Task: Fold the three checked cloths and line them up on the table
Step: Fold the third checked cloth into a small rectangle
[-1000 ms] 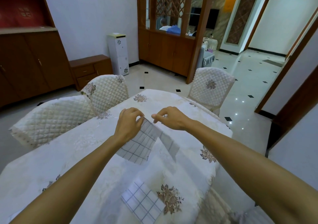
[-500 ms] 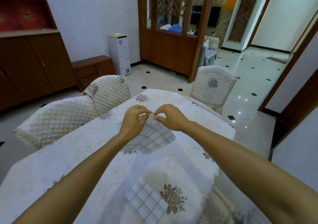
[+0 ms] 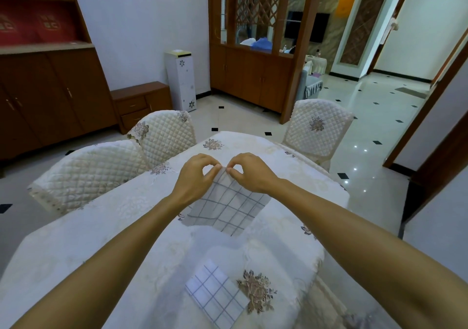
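A white checked cloth (image 3: 229, 207) with dark grid lines hangs in the air over the middle of the table, folded over. My left hand (image 3: 193, 177) and my right hand (image 3: 249, 171) pinch its top edge side by side, fingertips almost touching. A second checked cloth (image 3: 215, 295) lies folded flat near the table's front edge, beside an embroidered flower. I see no third checked cloth. The table (image 3: 101, 227) wears a cream embroidered tablecloth.
Three quilted cream chairs stand around the table: one (image 3: 86, 174) at left, one (image 3: 166, 136) behind it, one (image 3: 319, 131) at the far right. Wooden cabinets (image 3: 45, 96) line the left wall. A tiled floor (image 3: 374, 131) opens to the right.
My hands have come together, bringing the held cloth's top corners to meet, so the cloth now hangs doubled. They also lifted slightly away from me. The cloth near the front edge has not moved.
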